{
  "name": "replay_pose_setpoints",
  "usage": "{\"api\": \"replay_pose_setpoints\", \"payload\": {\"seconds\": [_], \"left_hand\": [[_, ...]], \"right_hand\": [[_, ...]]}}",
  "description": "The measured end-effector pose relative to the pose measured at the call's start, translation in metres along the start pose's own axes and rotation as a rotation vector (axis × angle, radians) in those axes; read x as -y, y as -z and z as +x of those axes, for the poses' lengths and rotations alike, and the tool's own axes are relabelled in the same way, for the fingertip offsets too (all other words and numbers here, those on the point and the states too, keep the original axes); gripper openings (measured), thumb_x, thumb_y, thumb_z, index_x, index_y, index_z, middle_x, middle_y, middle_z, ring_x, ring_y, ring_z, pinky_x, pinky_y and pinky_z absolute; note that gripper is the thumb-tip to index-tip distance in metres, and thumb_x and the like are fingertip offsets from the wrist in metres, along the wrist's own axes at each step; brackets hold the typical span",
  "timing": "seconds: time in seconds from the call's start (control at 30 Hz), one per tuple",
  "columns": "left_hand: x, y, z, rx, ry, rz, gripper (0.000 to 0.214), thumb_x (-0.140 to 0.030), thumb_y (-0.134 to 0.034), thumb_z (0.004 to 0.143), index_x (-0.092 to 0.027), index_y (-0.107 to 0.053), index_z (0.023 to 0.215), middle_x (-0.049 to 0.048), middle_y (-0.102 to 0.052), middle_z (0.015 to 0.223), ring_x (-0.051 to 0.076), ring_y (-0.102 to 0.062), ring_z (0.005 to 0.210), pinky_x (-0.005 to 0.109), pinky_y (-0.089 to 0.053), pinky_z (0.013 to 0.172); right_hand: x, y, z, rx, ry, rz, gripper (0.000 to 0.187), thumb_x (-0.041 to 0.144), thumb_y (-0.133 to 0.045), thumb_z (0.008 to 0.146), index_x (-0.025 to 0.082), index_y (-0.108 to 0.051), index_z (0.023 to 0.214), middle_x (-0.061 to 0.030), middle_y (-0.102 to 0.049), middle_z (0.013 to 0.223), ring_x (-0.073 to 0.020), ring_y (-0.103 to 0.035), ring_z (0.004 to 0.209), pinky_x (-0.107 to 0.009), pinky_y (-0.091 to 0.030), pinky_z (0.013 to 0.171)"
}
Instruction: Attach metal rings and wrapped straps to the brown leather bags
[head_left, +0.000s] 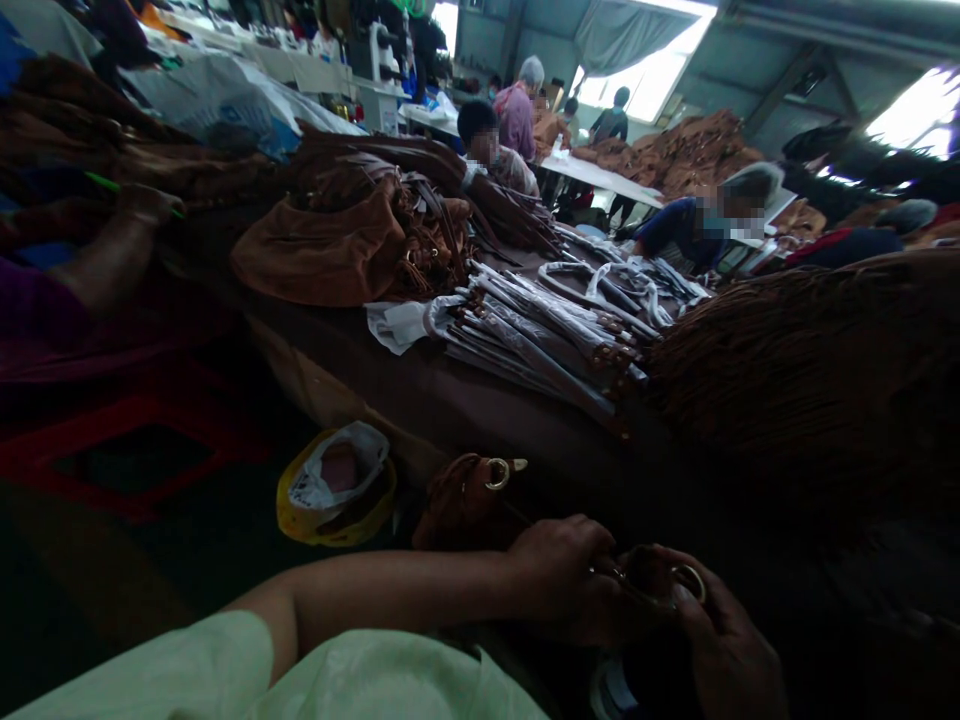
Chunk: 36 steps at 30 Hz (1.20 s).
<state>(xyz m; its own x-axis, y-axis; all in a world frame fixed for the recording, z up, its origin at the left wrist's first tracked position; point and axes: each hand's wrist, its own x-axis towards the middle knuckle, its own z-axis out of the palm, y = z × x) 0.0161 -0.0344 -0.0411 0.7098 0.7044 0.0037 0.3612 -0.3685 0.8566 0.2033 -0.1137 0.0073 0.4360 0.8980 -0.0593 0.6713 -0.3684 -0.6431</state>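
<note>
Pale green cloth sleeve (150, 670); left hand (559, 570) and right hand (720, 640) pinch limp brown suede strap (645, 575), brass ring (688, 584) attached; ring seems firmest hold.

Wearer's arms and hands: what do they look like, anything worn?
A loose pale green sleeve covers the left upper arm. The left forearm, left hand and right hand are bare: no gloves, cables or markings visible.
</note>
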Motion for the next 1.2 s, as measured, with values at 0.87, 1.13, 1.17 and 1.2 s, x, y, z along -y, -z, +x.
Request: {"api": "replay_pose_setpoints", "payload": {"seconds": [0.87, 1.13, 1.17, 1.2], "left_hand": [[0.027, -0.001, -0.013, 0.037, 0.055, 0.197, 0.029, -0.033, -0.061, 0.078, -0.023, -0.054, 0.104, 0.0035, -0.06, 0.103, 0.019, -0.059, 0.088, 0.027, -0.046, 0.072], [0.043, -0.017, -0.014, -0.022, -0.088, 0.406, 0.026, -0.04, -0.059, 0.081, -0.019, -0.06, 0.096, 0.0087, -0.058, 0.101, 0.023, -0.056, 0.092, 0.031, -0.045, 0.077], [0.044, -0.014, -0.014, -0.031, -0.116, 0.378, 0.024, -0.037, -0.06, 0.081, -0.019, -0.062, 0.097, 0.0085, -0.058, 0.102, 0.022, -0.056, 0.093, 0.031, -0.044, 0.077], [0.045, -0.01, -0.014, -0.035, -0.138, 0.337, 0.023, -0.035, -0.061, 0.08, -0.02, -0.064, 0.097, 0.0081, -0.059, 0.102, 0.022, -0.056, 0.093, 0.03, -0.044, 0.077]], "right_hand": [[-0.009, -0.002, 0.003, -0.032, -0.037, 0.047, 0.047, 0.056, -0.052, 0.079, 0.023, -0.067, 0.107, -0.0052, -0.072, 0.107, -0.027, -0.067, 0.096, -0.03, -0.056, 0.073], [0.0, -0.001, -0.001, 0.01, -0.08, -0.005, 0.049, 0.06, -0.051, 0.076, 0.026, -0.065, 0.109, -0.0027, -0.072, 0.105, -0.0263, -0.068, 0.094, -0.032, -0.057, 0.074], [-0.001, 0.0, -0.001, 0.022, -0.071, -0.024, 0.048, 0.06, -0.049, 0.078, 0.026, -0.064, 0.109, -0.0034, -0.072, 0.104, -0.0265, -0.069, 0.092, -0.033, -0.057, 0.072], [-0.002, 0.0, -0.002, 0.013, -0.046, -0.054, 0.048, 0.06, -0.048, 0.079, 0.026, -0.064, 0.109, -0.0049, -0.072, 0.104, -0.0272, -0.069, 0.09, -0.035, -0.057, 0.071]]}}
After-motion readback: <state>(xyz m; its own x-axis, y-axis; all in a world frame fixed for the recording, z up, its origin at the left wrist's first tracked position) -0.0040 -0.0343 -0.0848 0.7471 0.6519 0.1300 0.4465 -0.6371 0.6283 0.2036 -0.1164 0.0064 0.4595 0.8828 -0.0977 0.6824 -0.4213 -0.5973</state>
